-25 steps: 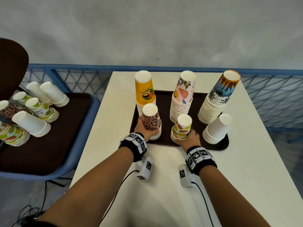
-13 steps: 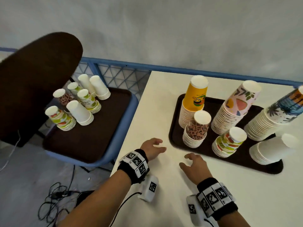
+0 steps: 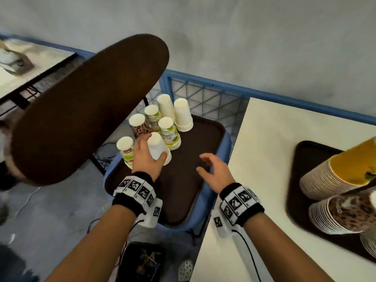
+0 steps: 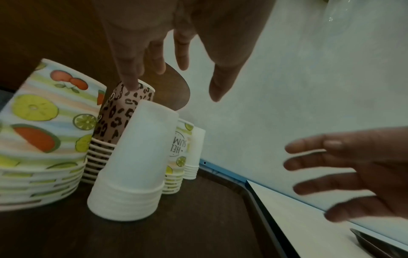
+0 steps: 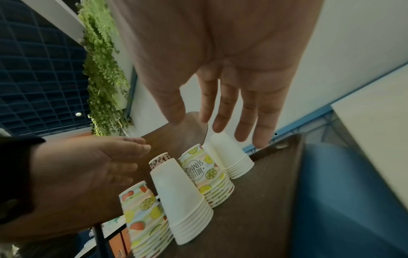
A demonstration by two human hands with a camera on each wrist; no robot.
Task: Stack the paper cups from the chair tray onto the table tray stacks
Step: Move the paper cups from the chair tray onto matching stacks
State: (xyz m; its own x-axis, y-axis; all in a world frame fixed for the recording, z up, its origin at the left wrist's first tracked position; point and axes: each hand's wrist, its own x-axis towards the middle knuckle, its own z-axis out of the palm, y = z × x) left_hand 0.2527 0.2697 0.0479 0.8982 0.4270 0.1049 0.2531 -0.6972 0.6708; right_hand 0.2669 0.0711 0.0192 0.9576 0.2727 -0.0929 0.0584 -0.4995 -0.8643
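Note:
The brown chair tray (image 3: 183, 192) carries several upside-down cup stacks: plain white (image 3: 183, 115), lime-print (image 3: 169, 132), leopard (image 3: 140, 127) and fruit-print (image 3: 125, 147). My left hand (image 3: 154, 148) spreads over the nearest white stack (image 3: 157, 144), thumb on one side and fingers on the other. In the left wrist view that hand (image 4: 174, 90) has straight fingers above the white stack (image 4: 137, 157), not closed on it. My right hand (image 3: 200, 163) hovers open and empty over the bare tray. The right wrist view shows its fingers (image 5: 260, 137) straight above the cups.
The dark chair back (image 3: 81, 110) leans over the left side of the cups. The white table (image 3: 264, 159) stands right of the chair, bearing a brown tray (image 3: 294, 180) with tall yellow (image 3: 350, 165) and leopard (image 3: 345, 212) stacks. A blue railing (image 3: 203, 98) runs behind.
Both hands let go of the table tray stacks and swung left over the chair tray. The left hand has come to the nearest white stack. The head view turned left.

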